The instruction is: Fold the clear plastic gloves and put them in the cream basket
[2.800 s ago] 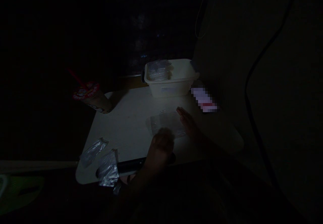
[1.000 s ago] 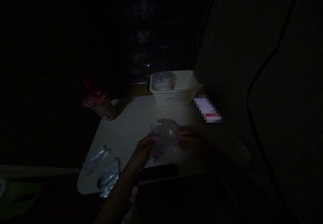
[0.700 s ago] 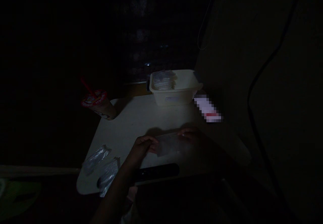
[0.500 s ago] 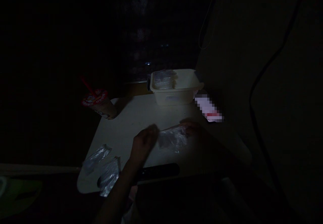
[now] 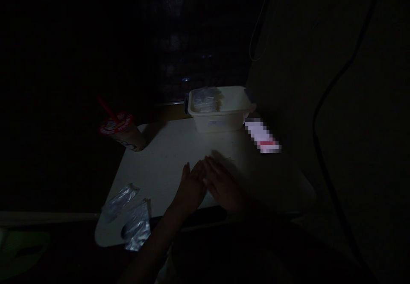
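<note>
Very dim scene: two bare hands meet over the middle of a small white table [image 5: 160, 164], toward its near edge. The left hand [image 5: 192, 188] is spread flat, thumb apart; the right hand [image 5: 224, 185] is flat, its fingers straight and together. The fingertips meet or overlap; which, I cannot tell. Nothing shows in their grasp; something thin could be hidden beneath. A faint pale edge [image 5: 229, 159], perhaps clear plastic film, runs sideways just beyond the right fingers, nearer that hand.

A crumpled plastic bag [image 5: 121, 199] lies near the left edge, its long axis slanting away from the near-left corner; a second plastic bag [image 5: 137, 226] overhangs the near edge beside the left forearm. At the far edge stands a white tub [image 5: 221, 121] holding clear packets [image 5: 205, 101]; a red-strawed drink cup [image 5: 130, 136] is at the far-left corner.
</note>
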